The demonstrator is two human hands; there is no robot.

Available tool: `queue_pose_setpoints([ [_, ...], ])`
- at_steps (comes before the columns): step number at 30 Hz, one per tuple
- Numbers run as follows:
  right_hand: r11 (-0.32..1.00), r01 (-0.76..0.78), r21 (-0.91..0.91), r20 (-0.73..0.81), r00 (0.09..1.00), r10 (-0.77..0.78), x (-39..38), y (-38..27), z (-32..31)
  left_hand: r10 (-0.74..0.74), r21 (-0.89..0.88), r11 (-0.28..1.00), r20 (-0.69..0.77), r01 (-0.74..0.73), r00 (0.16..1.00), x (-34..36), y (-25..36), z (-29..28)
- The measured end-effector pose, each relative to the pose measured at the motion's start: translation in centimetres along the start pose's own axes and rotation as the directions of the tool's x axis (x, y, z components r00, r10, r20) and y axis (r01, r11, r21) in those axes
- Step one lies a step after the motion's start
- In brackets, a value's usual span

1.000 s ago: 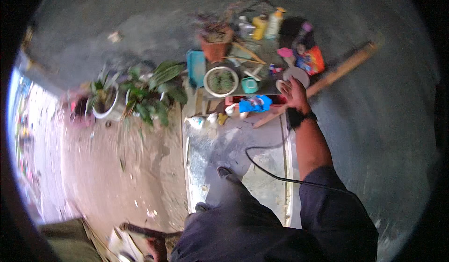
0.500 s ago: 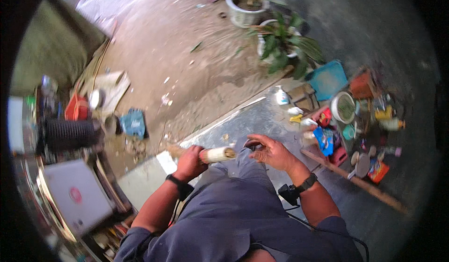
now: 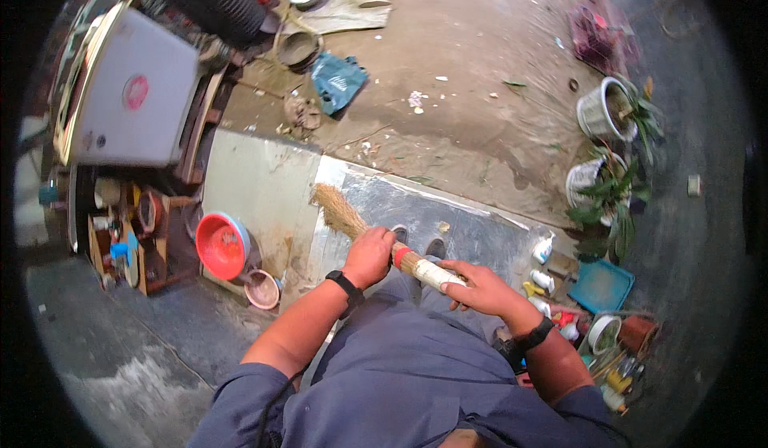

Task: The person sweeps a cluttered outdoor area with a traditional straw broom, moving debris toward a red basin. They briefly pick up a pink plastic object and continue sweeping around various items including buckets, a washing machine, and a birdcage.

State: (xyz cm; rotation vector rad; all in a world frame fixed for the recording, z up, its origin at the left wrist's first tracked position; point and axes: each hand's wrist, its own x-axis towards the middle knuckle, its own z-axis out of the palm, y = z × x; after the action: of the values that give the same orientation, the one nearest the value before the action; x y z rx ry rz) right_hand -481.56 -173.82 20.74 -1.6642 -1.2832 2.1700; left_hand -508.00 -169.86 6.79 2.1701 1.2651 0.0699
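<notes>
A short straw broom (image 3: 432, 274) lies slantwise in front of my body, its frayed bristles pointing to the far left. Red and white wrapping covers its handle. My left hand (image 3: 371, 256) is closed round the broom where the bristles begin. At the other end, my right hand (image 3: 486, 290) grips the white handle with the thumb on top. The tips of my shoes show just beyond the broom on the dark floor slab.
Left of me stand a red basin (image 3: 222, 246), a smaller pink basin (image 3: 262, 290) and a white appliance (image 3: 136, 88). To the right are potted plants (image 3: 606, 110), a blue tray (image 3: 602, 286) and assorted bottles. A blue bag (image 3: 338, 84) lies on the dirt ahead.
My view has swung left, bringing the basins in. My right hand, open and apart from the broom before, now holds the handle. The bristles now show plainly.
</notes>
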Motion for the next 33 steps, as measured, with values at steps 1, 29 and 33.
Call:
queue_pose_setpoints([
  [1, 1.0, -0.009, -0.01, 0.038, 0.999, 0.009, 1.1, -0.5, 0.4, -0.05, -0.019, 0.999, -0.084, 0.049, 0.995, -1.0, -0.5, 0.1],
  [29, 0.841, -0.36, -0.404, 0.102, 0.896, 0.432, 15.2, 16.0, 7.8, -0.708, -0.643, -0.682, 0.699, -0.35, 0.095, -27.7, -15.5, 21.3],
  [33, 0.814, -0.535, -0.224, 0.058, 0.827, 0.559, 15.7, 17.5, 7.8, -0.82, -0.82, -0.561, 0.533, 0.112, -0.208, -33.1, -16.7, 23.5],
])
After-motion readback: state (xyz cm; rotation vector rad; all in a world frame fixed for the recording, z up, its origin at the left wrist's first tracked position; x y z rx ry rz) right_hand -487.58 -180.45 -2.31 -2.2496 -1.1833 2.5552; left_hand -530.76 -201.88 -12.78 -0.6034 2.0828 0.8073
